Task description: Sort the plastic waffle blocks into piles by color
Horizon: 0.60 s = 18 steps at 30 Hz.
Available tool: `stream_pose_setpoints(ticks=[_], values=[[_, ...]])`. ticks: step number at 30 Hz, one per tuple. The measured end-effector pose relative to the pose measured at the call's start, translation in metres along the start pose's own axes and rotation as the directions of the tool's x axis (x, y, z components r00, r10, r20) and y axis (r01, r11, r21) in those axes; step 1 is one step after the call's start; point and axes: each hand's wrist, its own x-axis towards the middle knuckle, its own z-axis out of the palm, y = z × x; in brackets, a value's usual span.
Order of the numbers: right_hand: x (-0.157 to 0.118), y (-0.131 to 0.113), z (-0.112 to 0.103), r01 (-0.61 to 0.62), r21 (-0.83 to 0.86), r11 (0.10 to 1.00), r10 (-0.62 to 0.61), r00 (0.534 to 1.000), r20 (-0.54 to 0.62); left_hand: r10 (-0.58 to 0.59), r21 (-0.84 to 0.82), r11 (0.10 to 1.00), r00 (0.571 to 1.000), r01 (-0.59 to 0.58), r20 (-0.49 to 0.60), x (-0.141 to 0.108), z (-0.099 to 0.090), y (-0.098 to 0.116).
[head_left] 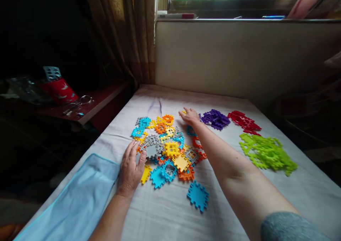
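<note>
On the white-covered bed surface lies a mixed pile of interlocking plastic building tiles [172, 149] in yellow, blue, grey and orange. My left hand [130, 169] rests flat at the left side of this pile, fingers stretched out against the grey and yellow tiles. Reaching across to the far side, my right hand [189, 116] has a small yellow building tile [183, 112] at its fingertips, mostly hidden by the fingers. A single blue tile [198, 196] lies apart, nearer to me. My right forearm covers part of the red and blue tiles at the pile's right edge.
Separate heaps of purple tiles [215, 119], red tiles [243, 122] and lime-green tiles [268, 153] lie to the right. A light blue cloth [77, 194] covers the left edge. Beside it, a dark table [103, 97] holds glasses and a red container [60, 90]. A wall and window stand behind.
</note>
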Motion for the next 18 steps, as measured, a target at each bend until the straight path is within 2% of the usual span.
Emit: stream_pose_setpoints(ticks=[5,9,12,15,18], values=[[0.005,-0.021,0.007,0.065,0.071,0.995,-0.070,0.995,0.077,-0.022,0.000,1.000,1.000,0.022,0.019,0.000,-0.002,0.003],[-0.014,-0.047,0.010,0.244,0.100,0.965,-0.254,0.960,0.114,-0.031,-0.004,0.999,0.999,0.031,0.027,0.000,-0.003,0.004],[-0.033,-0.060,0.005,0.386,0.120,0.915,-0.402,0.901,0.162,-0.027,-0.010,1.000,1.000,0.027,0.016,0.000,-0.002,0.003],[-0.045,-0.056,-0.015,0.420,0.151,0.895,-0.446,0.844,0.296,-0.023,-0.010,1.000,1.000,0.023,0.005,0.000,-0.001,0.002],[-0.047,-0.046,-0.046,0.432,0.221,0.874,-0.482,0.719,0.500,-0.012,-0.014,1.000,1.000,0.012,-0.010,0.000,-0.001,0.003]])
